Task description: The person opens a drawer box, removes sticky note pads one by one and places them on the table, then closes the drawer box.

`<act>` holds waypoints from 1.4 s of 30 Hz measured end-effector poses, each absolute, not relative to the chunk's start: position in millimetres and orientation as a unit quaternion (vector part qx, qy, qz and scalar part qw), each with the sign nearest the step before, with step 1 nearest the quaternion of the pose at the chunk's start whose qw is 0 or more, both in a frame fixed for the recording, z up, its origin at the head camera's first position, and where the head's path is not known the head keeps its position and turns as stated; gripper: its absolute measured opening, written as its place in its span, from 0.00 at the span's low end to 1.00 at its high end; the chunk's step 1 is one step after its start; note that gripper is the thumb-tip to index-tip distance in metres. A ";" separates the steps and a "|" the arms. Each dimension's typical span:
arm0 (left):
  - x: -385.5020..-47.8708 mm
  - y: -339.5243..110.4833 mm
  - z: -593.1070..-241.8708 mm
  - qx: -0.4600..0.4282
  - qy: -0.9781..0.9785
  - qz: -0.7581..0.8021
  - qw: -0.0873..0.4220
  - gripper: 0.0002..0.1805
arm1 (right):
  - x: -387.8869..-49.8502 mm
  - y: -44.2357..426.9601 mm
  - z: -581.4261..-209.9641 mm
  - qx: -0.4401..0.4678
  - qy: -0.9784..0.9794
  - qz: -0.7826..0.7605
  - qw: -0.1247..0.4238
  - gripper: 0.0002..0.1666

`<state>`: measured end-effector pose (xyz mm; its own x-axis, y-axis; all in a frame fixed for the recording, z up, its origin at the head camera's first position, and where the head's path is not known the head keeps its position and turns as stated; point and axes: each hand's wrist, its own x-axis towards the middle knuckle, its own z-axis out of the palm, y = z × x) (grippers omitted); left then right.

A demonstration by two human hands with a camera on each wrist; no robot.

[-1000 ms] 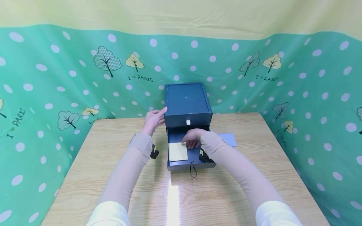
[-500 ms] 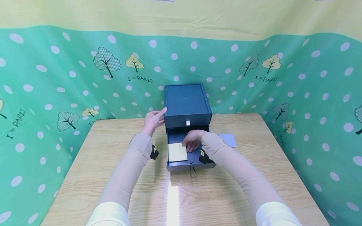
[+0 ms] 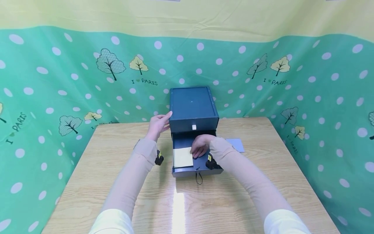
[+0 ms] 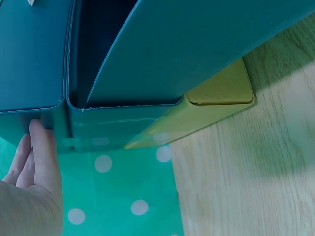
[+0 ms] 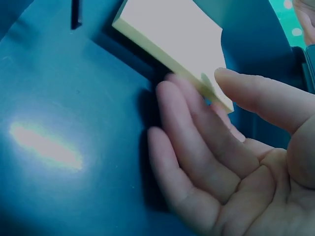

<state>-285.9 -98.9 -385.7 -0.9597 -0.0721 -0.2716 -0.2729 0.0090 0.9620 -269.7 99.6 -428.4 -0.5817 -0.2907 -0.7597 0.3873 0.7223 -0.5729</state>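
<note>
A pad of pale yellow sticky notes [image 3: 183, 157] lies at the left side of the pulled-out lower drawer [image 3: 201, 171] of a dark blue drawer box [image 3: 192, 102]. My right hand [image 3: 201, 145] reaches into this drawer and pinches the pad's right edge near its back corner. In the right wrist view the thumb [image 5: 246, 88] lies over the pad's corner, and a fingertip shows under it. The other fingers curve loosely beside the pad. With its fingers against the box's left side, my left hand [image 3: 158, 126] steadies the upper part. Its fingertips touch the side wall in the left wrist view.
A light blue flat piece [image 3: 235, 145] lies on the wooden table [image 3: 117, 182], right of the box. The upper drawer, with a white knob [image 3: 194, 127], is closed. A black cord loop [image 3: 199, 178] hangs from the lower drawer's front. A green dotted curtain [image 3: 140, 97] surrounds the table.
My right thumb has slid slightly right and toward me, from the pad's top to its edge. The left hand, the drawer and the pad look still.
</note>
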 end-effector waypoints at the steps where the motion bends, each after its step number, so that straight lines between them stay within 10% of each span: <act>1: -285.9 -99.0 -385.7 -0.122 0.707 0.693 0.072 0.32 | -269.8 99.7 -428.8 0.033 0.805 -0.376 0.457 0.05; 42: -285.5 -99.0 -385.8 -0.124 0.697 0.702 0.074 0.32 | -271.0 99.8 -436.3 0.005 0.785 -0.419 0.456 0.07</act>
<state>-285.5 -99.0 -385.8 -0.9584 -0.0682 -0.2771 -0.2766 -0.0171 0.9608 -271.0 99.8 -436.3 -0.5837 -0.3742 -0.7206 0.3896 0.6496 -0.6529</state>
